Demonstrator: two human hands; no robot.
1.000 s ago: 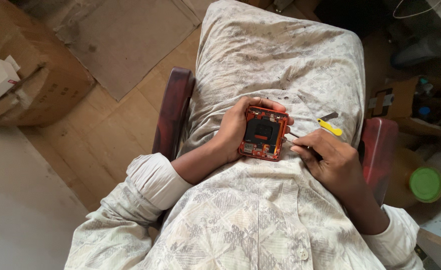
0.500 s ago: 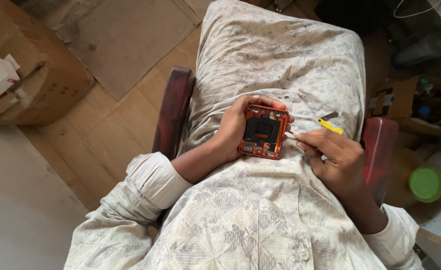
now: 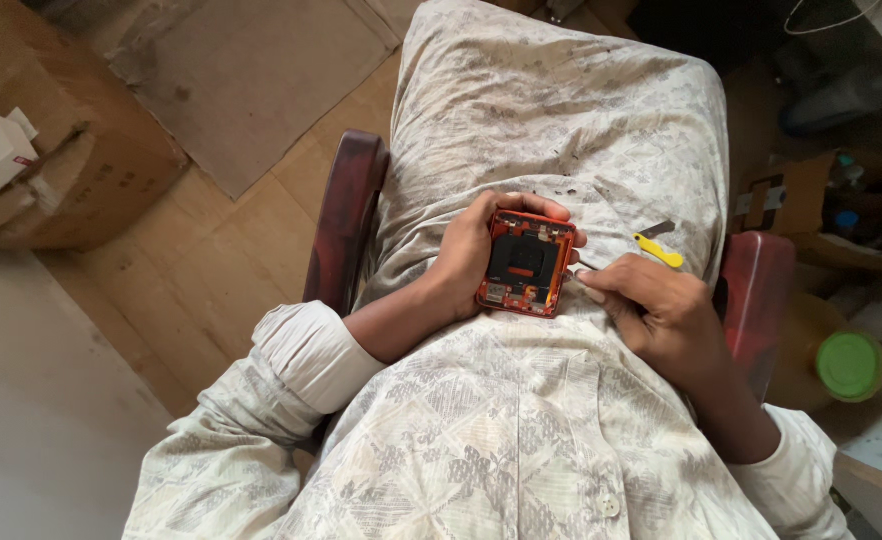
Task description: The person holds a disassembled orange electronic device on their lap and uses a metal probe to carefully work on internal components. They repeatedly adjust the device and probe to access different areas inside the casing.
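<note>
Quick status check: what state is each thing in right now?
Red opened phone body: back cover off, internals exposed, gripped in left hand.
Right hand: closed on a thin tool at the phone's edge.
Yellow plastic pry tool: lying loose on lap.
Green-lidded jar: closed.

A small, cluttered repair workshop: worn wooden floor (image 3: 211,260), cardboard boxes (image 3: 71,170), yellow pry tool (image 3: 658,250), red chair (image 3: 346,220).
</note>
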